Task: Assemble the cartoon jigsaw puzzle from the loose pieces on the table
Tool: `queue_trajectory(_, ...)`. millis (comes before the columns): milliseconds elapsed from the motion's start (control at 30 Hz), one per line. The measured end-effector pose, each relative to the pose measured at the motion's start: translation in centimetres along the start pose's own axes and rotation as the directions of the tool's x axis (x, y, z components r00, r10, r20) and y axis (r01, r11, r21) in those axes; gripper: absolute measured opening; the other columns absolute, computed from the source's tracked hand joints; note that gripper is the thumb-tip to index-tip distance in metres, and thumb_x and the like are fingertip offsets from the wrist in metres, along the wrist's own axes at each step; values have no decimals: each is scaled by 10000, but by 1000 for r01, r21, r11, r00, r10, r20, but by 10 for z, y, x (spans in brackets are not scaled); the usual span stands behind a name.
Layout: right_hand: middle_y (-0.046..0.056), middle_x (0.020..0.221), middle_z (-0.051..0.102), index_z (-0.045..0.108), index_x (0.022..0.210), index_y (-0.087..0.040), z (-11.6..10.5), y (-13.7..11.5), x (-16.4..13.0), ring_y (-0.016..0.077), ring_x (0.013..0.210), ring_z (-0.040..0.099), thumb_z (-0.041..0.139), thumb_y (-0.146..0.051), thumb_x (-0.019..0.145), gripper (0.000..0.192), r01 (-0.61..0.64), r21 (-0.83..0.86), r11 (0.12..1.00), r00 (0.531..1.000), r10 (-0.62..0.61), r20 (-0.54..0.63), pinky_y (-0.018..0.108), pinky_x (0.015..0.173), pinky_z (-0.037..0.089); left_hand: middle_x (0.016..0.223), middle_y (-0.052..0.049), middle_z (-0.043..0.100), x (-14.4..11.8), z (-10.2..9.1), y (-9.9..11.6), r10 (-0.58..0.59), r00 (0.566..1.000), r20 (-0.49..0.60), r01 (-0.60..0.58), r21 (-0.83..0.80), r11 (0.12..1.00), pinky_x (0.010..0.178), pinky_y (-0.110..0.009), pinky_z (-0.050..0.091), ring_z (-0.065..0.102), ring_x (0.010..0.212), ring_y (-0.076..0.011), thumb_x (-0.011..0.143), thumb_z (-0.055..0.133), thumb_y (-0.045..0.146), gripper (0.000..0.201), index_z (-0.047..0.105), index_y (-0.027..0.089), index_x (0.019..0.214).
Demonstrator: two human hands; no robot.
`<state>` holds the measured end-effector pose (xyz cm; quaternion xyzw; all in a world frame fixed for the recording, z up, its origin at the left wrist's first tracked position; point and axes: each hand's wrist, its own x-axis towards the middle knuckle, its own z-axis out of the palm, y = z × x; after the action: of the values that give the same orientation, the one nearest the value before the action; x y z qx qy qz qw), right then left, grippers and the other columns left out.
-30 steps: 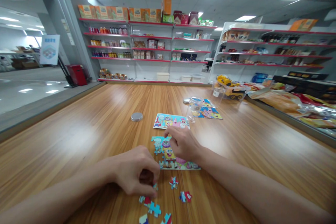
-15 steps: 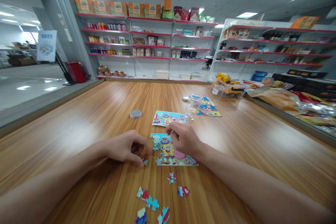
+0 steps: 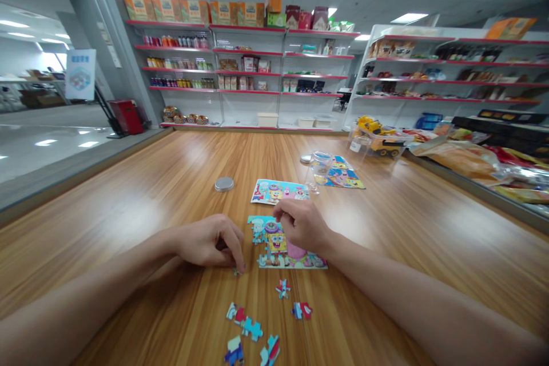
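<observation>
A partly built cartoon jigsaw puzzle [image 3: 278,246] lies on the wooden table [image 3: 128,206] in front of me. My left hand [image 3: 210,243] rests just left of it, fingers pinched on a small puzzle piece [image 3: 237,270] against the table. My right hand [image 3: 302,226] lies on the puzzle's upper right part, fingers curled down onto it. Several loose pieces [image 3: 253,329] are scattered nearer to me, among them a red and blue one [image 3: 301,310].
A finished picture card [image 3: 277,190] lies beyond the puzzle, with a round metal lid [image 3: 223,184] to its left. A clear plastic cup [image 3: 320,166], another picture sheet [image 3: 343,177] and a yellow toy truck [image 3: 380,137] stand farther right. Shop shelves [image 3: 244,68] line the back.
My left hand has carried a piece from the loose pile up to the puzzle's left edge. My right hand has stayed on the puzzle.
</observation>
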<state>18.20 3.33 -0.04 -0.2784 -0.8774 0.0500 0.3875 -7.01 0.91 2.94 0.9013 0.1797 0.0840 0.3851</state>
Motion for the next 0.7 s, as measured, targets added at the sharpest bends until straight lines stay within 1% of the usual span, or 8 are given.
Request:
queue_trajectory(100, 17, 704, 632, 589, 756, -160, -1, 0, 0, 133, 637, 576, 440, -23, 721, 206, -4, 2, 1000, 1000, 4, -6, 233, 619, 409, 708, -42, 646, 3, 5, 10, -10, 999, 51, 11, -7, 1000, 523, -203, 387, 527, 581, -108, 815, 646, 159, 156, 759, 174, 922)
queue_trajectory(200, 15, 687, 633, 596, 742, -161, 0, 1, 1, 130, 623, 575, 438, -25, 722, 209, -3, 8, 1000, 1000, 3, -13, 230, 609, 410, 659, -12, 635, 7, 12, 19, -57, 994, 91, 58, -9, 998, 487, -184, 374, 507, 537, -91, 746, 750, 252, 121, 747, 164, 830)
queue_trajectory(300, 14, 675, 634, 605, 734, -163, 2, 2, 1, 129, 613, 576, 440, -29, 726, 213, 3, 10, 1000, 1000, -3, -12, 231, 610, 415, 583, 28, 594, 10, 18, 25, -138, 988, 73, 137, 22, 990, 441, -166, 334, 476, 481, -69, 665, 821, 336, 220, 707, 160, 731)
queue_trajectory(433, 13, 669, 639, 617, 733, -165, 4, 3, 1, 129, 610, 579, 448, -37, 736, 213, 0, 3, 1000, 1000, 0, -8, 230, 609, 417, 556, 52, 555, 13, 20, 31, -200, 978, 56, 195, 91, 977, 432, -157, 313, 469, 475, -61, 662, 822, 372, 267, 661, 160, 676)
queue_trajectory(533, 16, 673, 642, 624, 735, -165, 4, 3, 1, 129, 614, 581, 452, -40, 738, 213, 1, 3, 1000, 1000, -1, -1, 229, 611, 420, 561, 47, 558, 12, 20, 33, -179, 981, 75, 170, 110, 979, 440, -167, 322, 467, 480, -68, 692, 802, 356, 231, 674, 165, 705)
queue_trajectory(600, 17, 675, 643, 628, 734, -163, 4, 2, 0, 129, 613, 582, 452, -40, 732, 214, 2, 6, 1000, 1000, -2, 2, 229, 612, 423, 598, 24, 599, 12, 23, 33, -120, 988, 96, 116, 50, 992, 463, -174, 353, 494, 505, -79, 738, 768, 322, 173, 697, 165, 748)
queue_trajectory(633, 18, 675, 644, 630, 733, -162, 4, 2, 0, 130, 612, 582, 452, -39, 730, 217, 0, 8, 1000, 1000, 0, 2, 229, 612, 423, 628, 6, 624, 13, 25, 32, -82, 993, 84, 81, 6, 997, 482, -178, 375, 514, 528, -86, 770, 739, 303, 146, 707, 160, 767)
queue_trajectory(700, 19, 674, 648, 635, 730, -159, 4, 2, 0, 131, 615, 585, 451, -35, 725, 221, -16, 11, 1000, 1000, 16, 5, 230, 613, 425, 675, -31, 658, 15, 32, 31, -10, 1000, -5, 9, -52, 999, 512, -192, 405, 537, 555, -99, 823, 683, 291, 148, 725, 150, 813)
